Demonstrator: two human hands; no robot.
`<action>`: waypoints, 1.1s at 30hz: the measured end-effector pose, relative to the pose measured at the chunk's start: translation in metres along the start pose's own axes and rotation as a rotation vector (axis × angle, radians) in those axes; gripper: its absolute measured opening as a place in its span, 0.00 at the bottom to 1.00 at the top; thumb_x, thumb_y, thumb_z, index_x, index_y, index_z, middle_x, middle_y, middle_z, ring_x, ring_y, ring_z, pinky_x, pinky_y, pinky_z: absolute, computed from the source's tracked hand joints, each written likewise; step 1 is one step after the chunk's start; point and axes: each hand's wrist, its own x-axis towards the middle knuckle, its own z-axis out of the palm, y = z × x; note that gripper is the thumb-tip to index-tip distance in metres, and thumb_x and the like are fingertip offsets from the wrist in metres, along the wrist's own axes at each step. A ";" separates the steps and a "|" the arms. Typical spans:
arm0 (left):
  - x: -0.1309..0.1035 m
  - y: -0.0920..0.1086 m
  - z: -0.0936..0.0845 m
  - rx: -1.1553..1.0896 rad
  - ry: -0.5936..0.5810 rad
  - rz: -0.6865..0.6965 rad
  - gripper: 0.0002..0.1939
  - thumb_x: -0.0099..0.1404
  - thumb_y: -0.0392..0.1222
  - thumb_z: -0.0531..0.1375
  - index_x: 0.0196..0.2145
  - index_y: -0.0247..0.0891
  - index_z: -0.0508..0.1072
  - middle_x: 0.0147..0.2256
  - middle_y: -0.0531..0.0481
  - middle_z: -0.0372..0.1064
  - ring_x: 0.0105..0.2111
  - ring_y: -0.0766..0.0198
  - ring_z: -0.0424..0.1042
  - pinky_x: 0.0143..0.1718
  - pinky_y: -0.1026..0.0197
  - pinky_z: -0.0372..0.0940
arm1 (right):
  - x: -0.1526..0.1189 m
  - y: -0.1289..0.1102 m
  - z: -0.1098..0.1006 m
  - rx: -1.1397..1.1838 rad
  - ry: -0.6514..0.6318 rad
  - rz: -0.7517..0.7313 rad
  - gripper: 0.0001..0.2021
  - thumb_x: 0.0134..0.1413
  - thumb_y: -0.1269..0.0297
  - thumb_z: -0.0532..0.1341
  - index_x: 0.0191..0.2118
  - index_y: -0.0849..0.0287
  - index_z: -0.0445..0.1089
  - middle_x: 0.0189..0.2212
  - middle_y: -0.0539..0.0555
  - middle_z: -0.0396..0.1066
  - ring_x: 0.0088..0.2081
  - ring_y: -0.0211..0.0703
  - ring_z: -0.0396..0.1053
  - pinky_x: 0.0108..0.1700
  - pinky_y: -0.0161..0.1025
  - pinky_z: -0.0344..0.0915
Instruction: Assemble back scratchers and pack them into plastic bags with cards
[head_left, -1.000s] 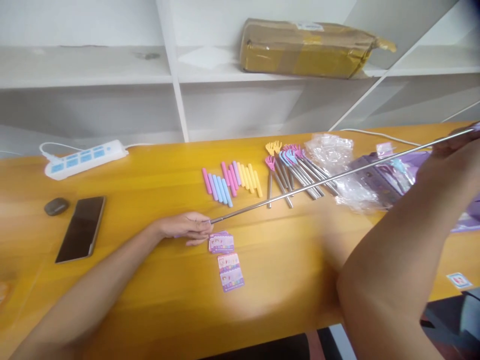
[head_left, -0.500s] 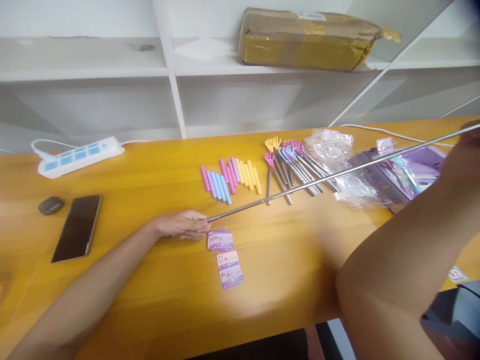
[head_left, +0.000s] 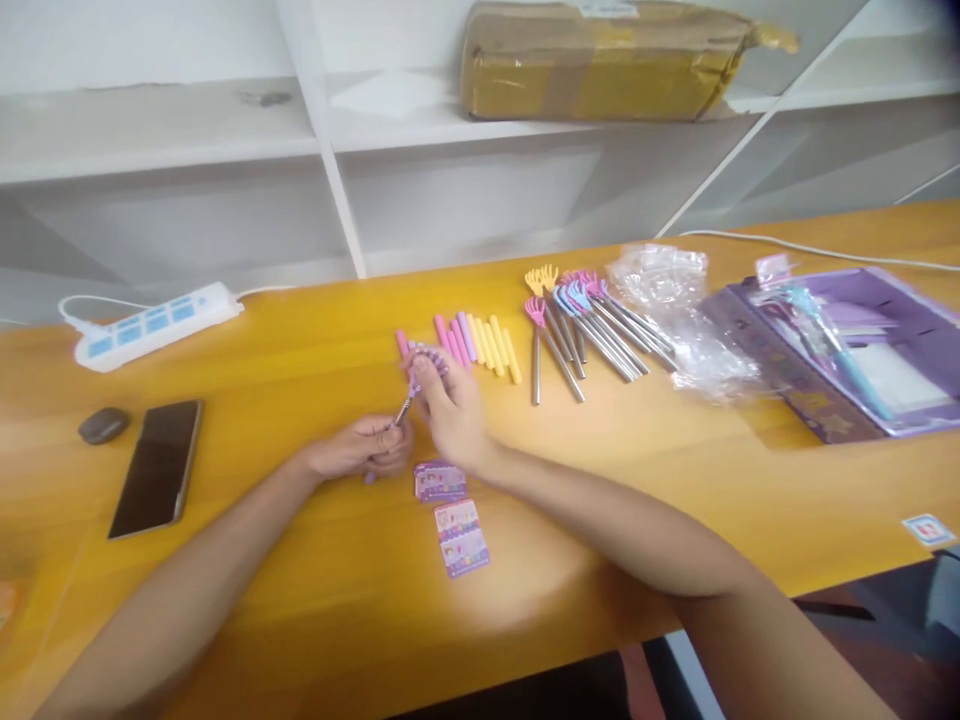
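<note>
Gripping hands: the left hand (head_left: 358,449) is clamping the lower end of a telescopic back scratcher (head_left: 406,407), while the right hand (head_left: 455,415) is pinching its purple claw head (head_left: 414,388); they are working close together.
Back scratcher: it is sitting slantwise between the hands, just left of the frame's centre, above the table (head_left: 300,610).
Handling: it is probably feeling light, with a stiff, smooth and rather slippery metal rod; the thin claw prongs are looking the most fragile.
Best hold: the covered handle and the claw's base are offering firmer places than the prongs.
Purple box (head_left: 769,375): standing open at the right of the frame, it is holding a light-blue item (head_left: 855,372) in clear wrapping and a white sheet (head_left: 900,378).
Clear plastic bags (head_left: 660,275): they are lying crumpled beside the box; contents are not showing clearly.
Cardboard box (head_left: 540,70): it is resting on the shelf (head_left: 390,130) at upper centre, its contents hidden.
</note>
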 end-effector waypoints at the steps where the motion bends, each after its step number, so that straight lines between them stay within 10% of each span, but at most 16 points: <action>1: 0.000 0.001 0.000 -0.012 0.007 -0.009 0.27 0.70 0.64 0.63 0.28 0.41 0.60 0.20 0.62 0.45 0.17 0.71 0.44 0.18 0.65 0.46 | -0.003 0.009 0.005 0.036 0.018 0.010 0.25 0.73 0.38 0.50 0.48 0.56 0.69 0.27 0.51 0.61 0.30 0.38 0.59 0.29 0.36 0.54; 22: 0.003 0.009 0.000 0.065 0.077 -0.151 0.30 0.63 0.50 0.72 0.29 0.44 0.51 0.21 0.63 0.49 0.19 0.72 0.50 0.15 0.70 0.46 | 0.023 0.010 -0.036 0.020 -0.038 -0.071 0.28 0.67 0.33 0.56 0.39 0.58 0.71 0.20 0.46 0.58 0.23 0.34 0.57 0.26 0.34 0.55; 28: 0.001 0.017 -0.001 0.104 0.001 -0.224 0.30 0.65 0.50 0.72 0.29 0.44 0.50 0.21 0.63 0.48 0.19 0.72 0.48 0.16 0.70 0.44 | 0.052 -0.011 -0.086 -0.011 0.186 -0.227 0.24 0.68 0.39 0.60 0.36 0.58 0.72 0.21 0.47 0.60 0.21 0.32 0.54 0.24 0.34 0.51; 33: 0.000 0.022 0.002 0.211 -0.054 -0.307 0.31 0.63 0.55 0.72 0.28 0.44 0.50 0.21 0.64 0.46 0.19 0.72 0.46 0.17 0.68 0.46 | 0.071 -0.055 -0.174 -0.006 0.479 -0.446 0.14 0.71 0.56 0.61 0.33 0.58 0.70 0.20 0.45 0.55 0.18 0.30 0.48 0.21 0.35 0.43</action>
